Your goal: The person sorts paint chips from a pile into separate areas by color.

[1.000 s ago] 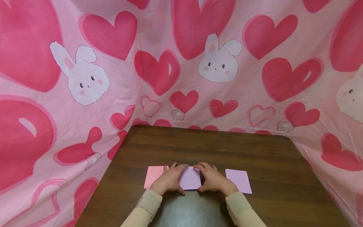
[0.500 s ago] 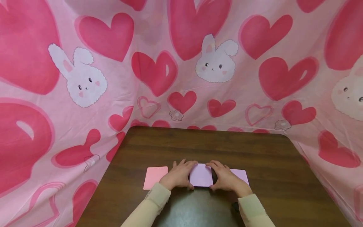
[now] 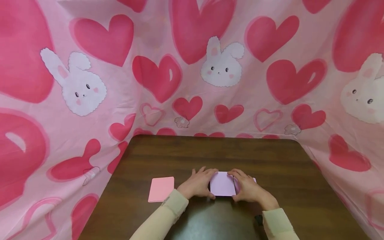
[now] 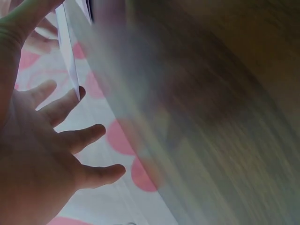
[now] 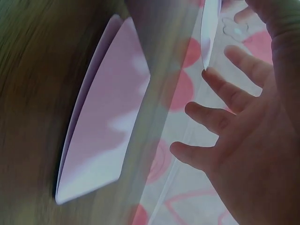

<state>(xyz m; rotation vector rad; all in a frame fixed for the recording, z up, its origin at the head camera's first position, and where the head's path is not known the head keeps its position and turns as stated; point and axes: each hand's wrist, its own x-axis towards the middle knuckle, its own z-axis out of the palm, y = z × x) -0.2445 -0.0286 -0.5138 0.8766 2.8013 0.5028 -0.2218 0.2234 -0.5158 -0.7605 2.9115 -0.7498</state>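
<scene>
A lilac card (image 3: pixel 222 184) is held up off the table between both hands, as its thin edge (image 5: pixel 210 37) in the right wrist view shows. The left hand (image 3: pixel 198 185) pinches its left side between thumb and a fingertip, the other fingers (image 4: pixel 89 136) spread apart. On the opposite side the right hand (image 3: pixel 248 188) pinches it in the same way. Beneath the right hand lie lilac cards (image 5: pixel 105 115), loosely stacked on the table and mostly hidden in the head view. Left of the left hand a pink card (image 3: pixel 162 188) lies flat, seemingly with another under it.
The dark brown wooden table (image 3: pixel 210 153) has rounded far corners. A pink cloth (image 3: pixel 192 90) with hearts and rabbits hangs around its back and sides. Something small and black (image 3: pixel 258 219) sits at the right cuff.
Both hands have carried the lilac card rightward, away from the pink card and over towards the lilac cards on the right, which the right hand now largely covers. The view has shifted slightly.
</scene>
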